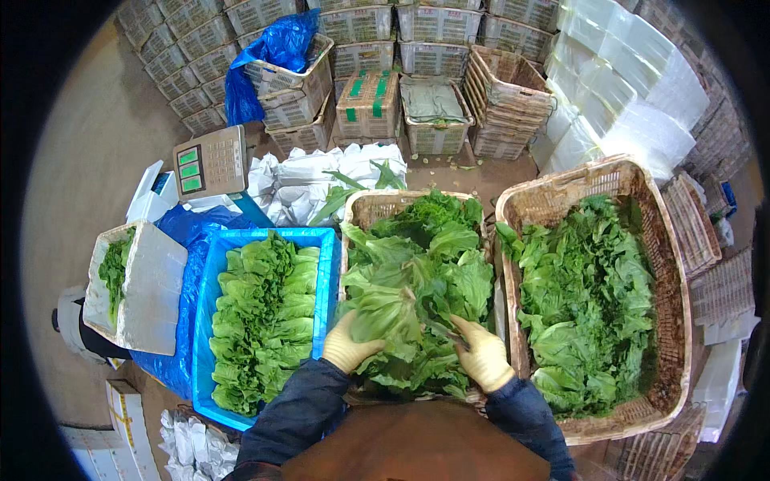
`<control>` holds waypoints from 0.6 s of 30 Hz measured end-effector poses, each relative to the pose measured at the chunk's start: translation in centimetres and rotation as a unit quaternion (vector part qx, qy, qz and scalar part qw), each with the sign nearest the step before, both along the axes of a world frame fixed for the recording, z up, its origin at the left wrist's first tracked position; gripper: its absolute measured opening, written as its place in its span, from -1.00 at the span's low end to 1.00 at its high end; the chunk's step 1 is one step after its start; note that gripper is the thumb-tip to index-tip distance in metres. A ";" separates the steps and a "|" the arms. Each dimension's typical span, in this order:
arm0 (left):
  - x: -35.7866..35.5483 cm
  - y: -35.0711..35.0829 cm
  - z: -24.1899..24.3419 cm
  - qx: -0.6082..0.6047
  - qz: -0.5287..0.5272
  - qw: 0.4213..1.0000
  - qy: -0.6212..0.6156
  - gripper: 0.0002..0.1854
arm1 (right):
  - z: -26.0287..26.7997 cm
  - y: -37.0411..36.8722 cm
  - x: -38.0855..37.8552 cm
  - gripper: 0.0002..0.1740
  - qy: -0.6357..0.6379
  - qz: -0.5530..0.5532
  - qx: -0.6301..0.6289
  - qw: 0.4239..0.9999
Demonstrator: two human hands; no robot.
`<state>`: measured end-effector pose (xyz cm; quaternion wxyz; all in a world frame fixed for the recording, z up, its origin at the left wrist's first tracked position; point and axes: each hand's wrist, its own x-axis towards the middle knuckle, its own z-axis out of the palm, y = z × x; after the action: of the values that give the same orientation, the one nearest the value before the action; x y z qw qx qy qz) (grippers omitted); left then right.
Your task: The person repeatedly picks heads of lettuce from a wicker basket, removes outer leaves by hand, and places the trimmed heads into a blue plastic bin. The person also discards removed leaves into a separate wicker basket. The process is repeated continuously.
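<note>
My left hand [349, 347], in a pale knit glove, grips a leafy lettuce head [385, 312] whose cut base faces right. In my right hand [483, 356], gloved alike, is a small knife [448, 332], its blade towards that base and partly hidden by leaves. Both hands are above the middle plastic crate [380, 207], heaped with loose lettuce leaves [448, 240]. To the left, a blue-lined box [205, 312] holds rows of lettuce heads [258, 324]. At the right stands a larger dirty crate [671, 300] with more lettuce [583, 300].
A digital scale [210, 161] and white wrapped bundles [325, 177] lie beyond the crates. A foam box [150, 288] with greens stands at far left on blue plastic sheeting [187, 240]. Stacked crates [433, 27] line the back; foam boxes [631, 78] rise at back right.
</note>
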<state>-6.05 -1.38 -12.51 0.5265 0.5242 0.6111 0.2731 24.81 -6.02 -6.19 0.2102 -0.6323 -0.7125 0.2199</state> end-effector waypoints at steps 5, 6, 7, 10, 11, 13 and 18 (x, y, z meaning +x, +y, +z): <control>0.1 -1.3 2.5 -0.024 -0.025 0.998 0.042 0.05 | -0.8 2.9 -4.2 -0.29 -0.089 0.052 -0.024 0.994; 0.0 -1.7 2.8 -0.018 -0.045 0.998 -0.039 0.04 | -1.4 3.3 -4.2 -0.29 -0.111 0.042 -0.071 0.990; 0.0 -2.1 2.9 -0.023 -0.040 0.998 -0.042 0.05 | -2.2 3.7 -4.0 -0.29 -0.102 0.052 -0.039 0.993; -0.8 -2.7 3.8 0.034 -0.110 0.993 0.027 0.04 | -4.0 4.5 -1.1 -0.42 -0.196 -0.032 -0.196 0.960; -0.9 -2.9 4.3 -0.018 -0.092 0.995 -0.030 0.04 | -4.1 3.9 0.0 -0.57 -0.177 -0.065 -0.245 0.951; -0.6 -2.4 5.6 -0.041 -0.083 0.995 -0.031 0.07 | -3.8 2.8 0.9 -0.66 0.126 -0.165 -0.294 0.933; 4.1 1.5 10.5 0.123 -0.191 0.969 0.100 0.35 | -0.5 1.2 -0.8 -0.32 0.525 -0.049 -0.116 0.842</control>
<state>-1.95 0.16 -1.98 0.4367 0.7167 0.5106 0.1870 23.98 -4.84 -6.65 0.4883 -0.4761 -0.4326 0.5897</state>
